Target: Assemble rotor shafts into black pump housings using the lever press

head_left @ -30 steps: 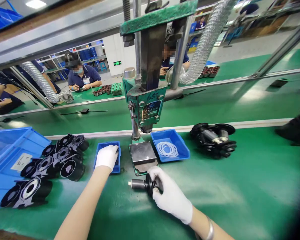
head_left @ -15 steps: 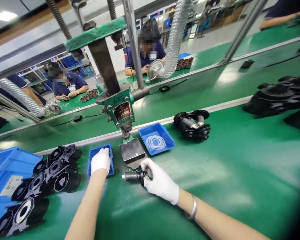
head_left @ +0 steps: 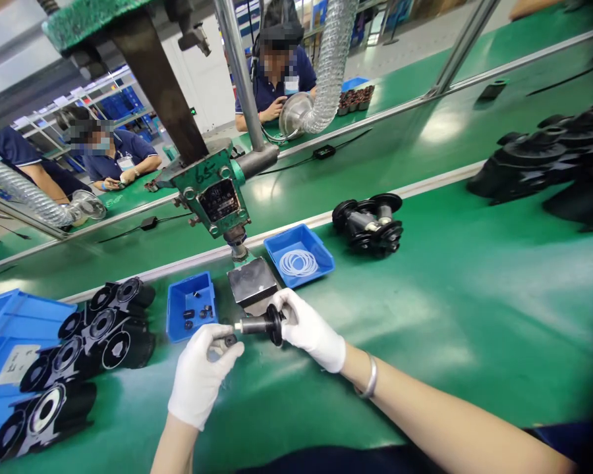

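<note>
My left hand (head_left: pixel 201 374), in a white glove, pinches a small black ring-shaped part (head_left: pixel 230 340) between thumb and fingers. It is close to the pale tip of a dark shaft with a black disc (head_left: pixel 275 325). My gloved right hand (head_left: pixel 312 330) grips that shaft by its disc end, so the shaft lies level and points left. Behind it stands the press's metal block (head_left: pixel 252 282). A small blue bin (head_left: pixel 170 309) holding several small black parts is just beyond my left hand.
The green press (head_left: pixel 217 191) rises over the block. Right of it are a blue bin of white rings (head_left: pixel 299 262) and several black disc-and-shaft parts (head_left: pixel 368 224). Black housings (head_left: pixel 101 322) and a large blue crate (head_left: pixel 10 395) stand left. Two people work across the bench.
My left hand has come out of the small blue bin with a black ring-shaped part and moved to the shaft's tip. My right hand still holds the shaft. The camera view has shifted.
</note>
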A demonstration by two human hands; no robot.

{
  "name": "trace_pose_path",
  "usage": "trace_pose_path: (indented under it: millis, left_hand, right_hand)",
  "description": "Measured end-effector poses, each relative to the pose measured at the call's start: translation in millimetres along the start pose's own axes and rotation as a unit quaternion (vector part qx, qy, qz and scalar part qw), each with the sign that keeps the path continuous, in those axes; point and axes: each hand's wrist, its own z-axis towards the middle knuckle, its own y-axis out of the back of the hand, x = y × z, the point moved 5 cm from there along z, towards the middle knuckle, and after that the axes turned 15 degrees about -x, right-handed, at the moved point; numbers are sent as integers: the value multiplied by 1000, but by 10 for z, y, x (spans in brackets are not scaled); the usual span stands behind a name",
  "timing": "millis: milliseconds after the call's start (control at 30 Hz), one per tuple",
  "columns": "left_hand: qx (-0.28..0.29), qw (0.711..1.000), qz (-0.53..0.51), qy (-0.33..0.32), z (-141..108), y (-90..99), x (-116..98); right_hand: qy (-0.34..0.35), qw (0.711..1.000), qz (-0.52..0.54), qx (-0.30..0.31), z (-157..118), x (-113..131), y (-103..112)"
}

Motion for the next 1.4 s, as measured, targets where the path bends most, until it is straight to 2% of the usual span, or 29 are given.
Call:
trace_pose_path:
  millis: [167,367,600,800,900,1033,1100,1200,1333,1400]
  left_hand:
    - [-14,999,42,-22,15,22,-80]
    - [-30,998,40,-48,21,29,-112]
    - [-17,999,21,19,2,23,6]
    - [-4,990,-92,109,-35,-40,164]
    - [-15,988,-111,106,-32,-44,191]
    - [-29,992,-105,63,-10,-6,176]
    - [-37,991,-122,37,-2,7,154]
    - [-58,979,-196,26,-11,-18,139]
    - [-70,939,-322,100,-60,-156,178]
    - [-69,923,-350,146,-84,-218,181]
  right_hand:
    - [5,1000,-7,5,1,-61,8]
    - [10,1000,-17,6,-3,-48,6]
    - [25,999,-30,-6,-5,-25,10]
    - [37,998,-57,-9,-1,-57,29]
    - [59,995,-84,-7,-10,-54,25]
    - [84,990,-111,3,-43,-1,1]
    - [116,984,-139,-4,-66,83,-6]
    - [206,960,-189,-19,-121,275,-25]
    - [339,917,-208,-16,-221,494,-67]
    - [376,902,-210,-11,-252,536,-78]
